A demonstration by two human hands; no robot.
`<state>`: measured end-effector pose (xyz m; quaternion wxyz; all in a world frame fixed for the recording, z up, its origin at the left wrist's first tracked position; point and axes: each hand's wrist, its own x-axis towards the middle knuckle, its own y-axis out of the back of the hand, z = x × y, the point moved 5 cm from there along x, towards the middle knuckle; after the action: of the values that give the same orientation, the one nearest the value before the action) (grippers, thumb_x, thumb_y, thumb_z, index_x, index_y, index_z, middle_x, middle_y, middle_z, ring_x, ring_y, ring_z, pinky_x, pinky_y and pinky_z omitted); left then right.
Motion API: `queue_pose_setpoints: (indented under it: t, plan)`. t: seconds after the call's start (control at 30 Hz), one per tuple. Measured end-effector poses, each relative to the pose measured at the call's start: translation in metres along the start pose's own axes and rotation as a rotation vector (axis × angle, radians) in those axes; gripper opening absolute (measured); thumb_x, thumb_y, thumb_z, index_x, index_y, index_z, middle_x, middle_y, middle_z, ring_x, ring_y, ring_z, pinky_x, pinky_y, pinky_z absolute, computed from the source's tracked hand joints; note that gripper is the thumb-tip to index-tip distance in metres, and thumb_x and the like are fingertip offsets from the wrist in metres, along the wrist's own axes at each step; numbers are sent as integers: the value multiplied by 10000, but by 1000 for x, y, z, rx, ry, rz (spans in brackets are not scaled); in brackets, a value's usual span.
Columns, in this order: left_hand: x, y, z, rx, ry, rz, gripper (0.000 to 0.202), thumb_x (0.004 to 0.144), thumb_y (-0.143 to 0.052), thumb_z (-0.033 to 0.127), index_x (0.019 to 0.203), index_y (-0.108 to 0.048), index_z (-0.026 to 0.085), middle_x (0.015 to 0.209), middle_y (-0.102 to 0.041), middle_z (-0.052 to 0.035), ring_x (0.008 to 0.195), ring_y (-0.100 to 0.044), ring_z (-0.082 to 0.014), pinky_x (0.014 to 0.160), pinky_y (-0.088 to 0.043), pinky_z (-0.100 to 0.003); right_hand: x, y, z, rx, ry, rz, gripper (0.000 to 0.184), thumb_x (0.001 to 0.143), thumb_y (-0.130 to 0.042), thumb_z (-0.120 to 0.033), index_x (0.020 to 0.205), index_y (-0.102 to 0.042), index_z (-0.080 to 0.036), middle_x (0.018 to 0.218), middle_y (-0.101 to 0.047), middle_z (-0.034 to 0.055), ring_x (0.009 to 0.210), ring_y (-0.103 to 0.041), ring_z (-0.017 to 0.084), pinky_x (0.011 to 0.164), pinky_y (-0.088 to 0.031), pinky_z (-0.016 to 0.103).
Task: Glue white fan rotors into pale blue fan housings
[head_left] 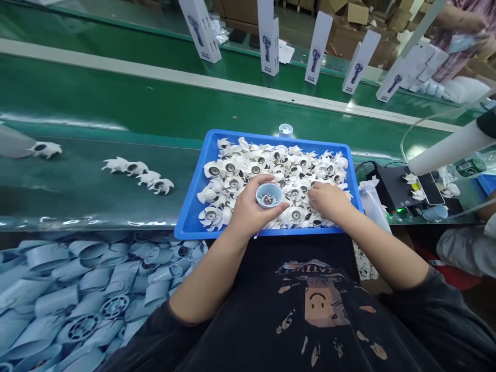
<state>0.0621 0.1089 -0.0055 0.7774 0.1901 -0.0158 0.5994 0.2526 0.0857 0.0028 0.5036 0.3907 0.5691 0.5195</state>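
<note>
resting inside left grip point(248, 211): blue cup point(268, 188), open end up

The right hand point(330, 201) has partly hidden fingers point(315, 192).

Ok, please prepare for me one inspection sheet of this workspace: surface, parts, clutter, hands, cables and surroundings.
Surface: green worktop, glossy, with reflections.
Parts: white fan wheels heaped in a blue tray; light blue cup with a small part inside.
Clutter: loose fan wheels left of the tray; second blue cup behind it.
Hands: left hand holds the light blue cup; right hand reaches into the heap, grip cannot be told.
Cables: black cable beside a black box.
Surroundings: white printed boxes standing at the back; blue housings piled at lower left; another person's hand at upper right.
</note>
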Motion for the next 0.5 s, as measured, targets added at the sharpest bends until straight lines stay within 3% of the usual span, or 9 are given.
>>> queue_pose_setpoints:
  t: [0.17, 0.3, 0.37, 0.43, 0.5]
  plan:
    - [2, -2, 1, -16, -60, -2, 627, 615, -830, 388, 1123, -507, 216, 1072, -656, -56, 908, -669, -201, 814, -544, -347, -1, 0, -5, 44, -26, 37, 172, 862, -514, -107, 887, -676, -163, 970, -640, 136, 835, -606, 235, 720, -481, 371]
    - [-2, -3, 18, 30, -271, -31, 498, 705, -788, 371, 1108, -540, 216, 1247, -644, -116, 1156, -629, -261, 954, -522, -410, -22, 23, -4, 139, -47, 142, 189, 888, -498, -143, 1041, -609, -160, 1052, -615, 119, 961, -594, 223, 835, -498, 366]
    - [-8, -6, 30, 118, -392, -104, 493, 747, -743, 323, 1190, -549, 229, 1349, -599, -124, 1251, -576, -277, 1028, -484, -444, -41, 42, -9, 312, 20, 247, 218, 918, -493, -186, 1129, -541, -165, 1081, -600, 93, 952, -586, 171, 832, -507, 308]
    - [-17, -11, 39, 199, -454, -187, 520, 756, -684, 252, 1253, -533, 243, 1306, -635, -99, 1202, -611, -266, 1022, -492, -437, -61, 61, -21, 527, 164, 361, 202, 939, -470, -195, 1137, -508, -173, 1056, -608, 66, 910, -586, 137, 793, -507, 266]
    - [-24, -16, 46, 257, -462, -235, 544, 740, -648, 225, 1268, -514, 237, 1209, -686, -78, 1107, -660, -248, 969, -527, -406, -78, 73, -35, 606, 278, 428, 177, 942, -470, -182, 1111, -521, -169, 1028, -628, 61, 930, -586, 152, 812, -494, 289]
